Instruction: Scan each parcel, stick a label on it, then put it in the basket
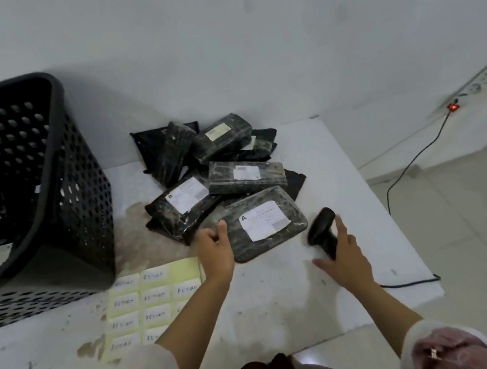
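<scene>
White wall and a stained white counter (288,305) fill the view, with pale floor tiles beyond the counter's edge. On the counter, the left hand (214,250) grips the near-left edge of the nearest parcel (263,224), thumb on top and fingers curled under it. This parcel is a flat black package in clear wrap with a white shipping label marked "A", lying at the front of a loose pile of similar black parcels (216,163). Just beside that parcel, on the side away from the basket, the right hand (345,260) rests on the handle of a black barcode scanner (322,229); its fingers are spread and fairly straight around it, and a firm grip cannot be made out. A black cable (413,282) trails from behind the wrist toward the counter's edge. Near the parcel, toward the person, lies a yellow-backed sheet of white "RETURN" stickers (155,299), partly under the left forearm. Beyond the sheet stands a black perforated basket (75,186) with labelled parcels already inside. Well apart from the parcel, by the wall, a white power strip (482,80) shows a lit red switch.
</scene>
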